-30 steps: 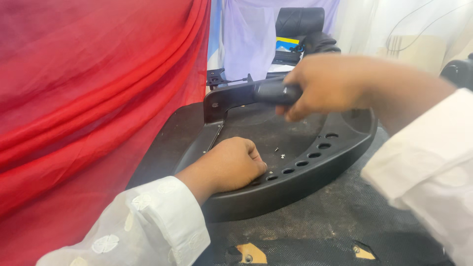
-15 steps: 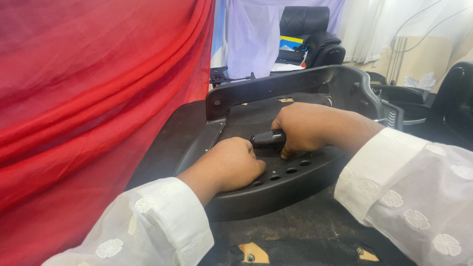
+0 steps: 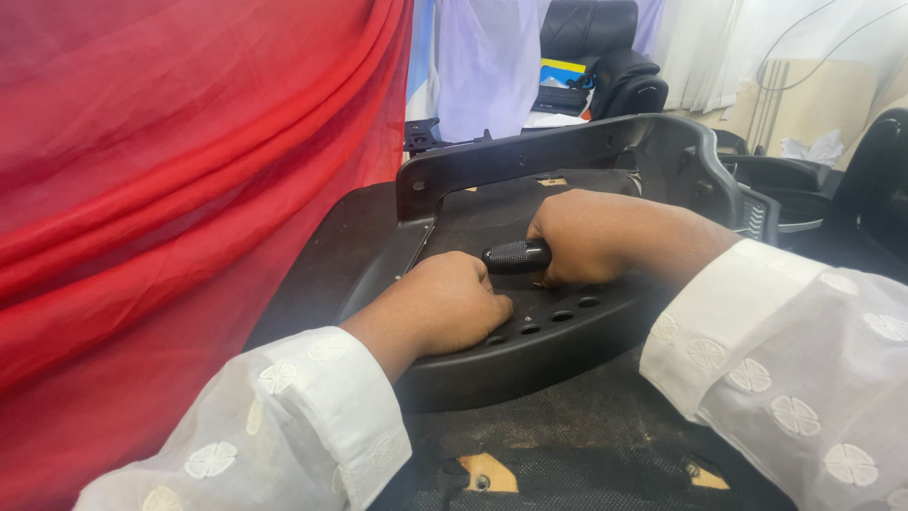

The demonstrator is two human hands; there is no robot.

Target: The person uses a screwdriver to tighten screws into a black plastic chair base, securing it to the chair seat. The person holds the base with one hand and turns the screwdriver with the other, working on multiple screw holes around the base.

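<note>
A: Status on the tool?

B: Right hand (image 3: 591, 238) is clenched around a black knurled tool handle (image 3: 517, 255). The handle lies roughly level just above the floor of the black plastic seat shell (image 3: 567, 331), near the shell's front rim. The working end is hidden behind the fist, so I can't tell what it's engaged with.

A: Left?

B: Left hand (image 3: 452, 301) is balled into a fist, pressed on the shell floor just beside the handle's free end. Can't tell whether anything is inside it. Looks like bracing.

A: Step?

B: My read: working a fastener in the shell floor, mid-turn or seating the tip. Judgement only; the contact point is covered. The next move would call for steady downward pressure and keeping the shell from sliding.

A: Counts?

B: One handle, one shell, two hands. Five holes (image 3: 547, 319) show in a row along the shell's front rim; any more would be under the left fist. Two white embroidered sleeves (image 3: 312, 416).

A: Surroundings?

B: The shell sits on a dark fabric-covered surface (image 3: 586, 445), and its raised back wall (image 3: 567, 151) is at the far edge. Red cloth (image 3: 170, 189) hangs along the left edge. One black office chair (image 3: 605, 47) stands well beyond, by pale curtains (image 3: 482, 57).
</note>
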